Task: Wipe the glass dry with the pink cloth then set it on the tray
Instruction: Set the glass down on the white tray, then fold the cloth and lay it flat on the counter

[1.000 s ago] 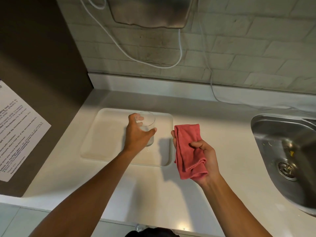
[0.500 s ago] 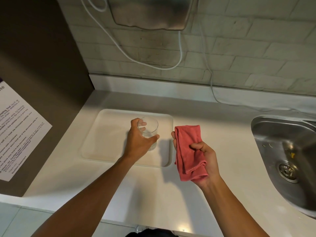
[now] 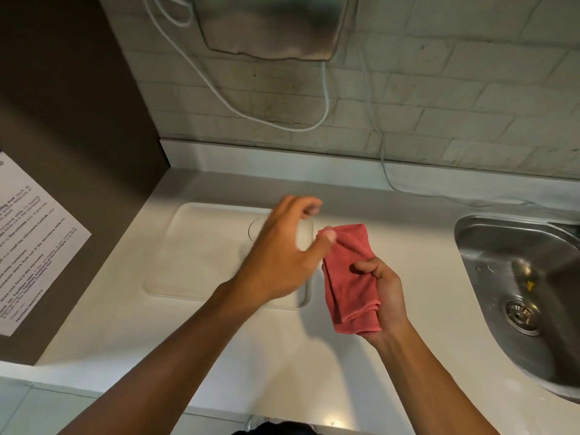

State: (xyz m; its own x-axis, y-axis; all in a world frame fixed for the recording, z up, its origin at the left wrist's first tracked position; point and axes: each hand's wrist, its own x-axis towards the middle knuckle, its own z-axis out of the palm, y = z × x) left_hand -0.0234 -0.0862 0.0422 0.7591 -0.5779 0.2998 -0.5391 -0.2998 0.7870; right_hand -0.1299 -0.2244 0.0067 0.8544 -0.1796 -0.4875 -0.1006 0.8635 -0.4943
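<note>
The clear glass (image 3: 255, 227) stands on the white tray (image 3: 201, 246) near its far right corner, and only part of its rim shows behind my left hand. My left hand (image 3: 282, 249) is blurred, fingers spread, above the glass and holding nothing; its thumb reaches toward the cloth. My right hand (image 3: 381, 293) grips the folded pink cloth (image 3: 348, 277) just right of the tray, over the counter.
A steel sink (image 3: 518, 284) is set into the white counter (image 3: 282, 356) at the right. A dark panel with a printed notice (image 3: 28, 246) forms the left wall. A metal dispenser (image 3: 270, 26) and white cables hang on the tiled back wall.
My left hand has let go of the glass, which stays on the tray, and has lifted and swung right toward the cloth. My right hand and the cloth have hardly moved.
</note>
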